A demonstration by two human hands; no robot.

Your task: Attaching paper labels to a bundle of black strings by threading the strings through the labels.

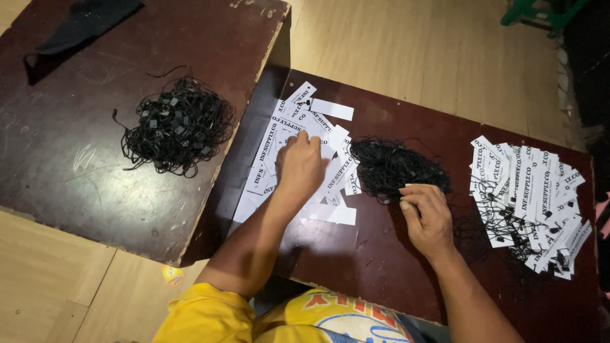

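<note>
Head view: nearest, a yellow printed shirt [330,321] is cut off at the bottom edge. On the dark red-brown wooden table [381,267], the right hand [427,216] is seen with fingertips pinched together on a thin black string drawn from the tangled black pile of string loops [394,166] at the table's middle. The left hand [300,166] is laid flat, fingers spread, on the loose heap of white printed paper tags [305,149] near the left edge.

By the look of it, a good share is done: a fanned stack of white tags with black strings attached [530,200] lies at the right edge, while many tags remain unstrung.

Farther off, on a second dark board [76,165], a black bundle of strings with small clasps [176,126] lies near its right edge. Whether a tag is gripped under the left palm cannot be told; the dark cloth [82,22] at the far corner is hard to make out.
</note>
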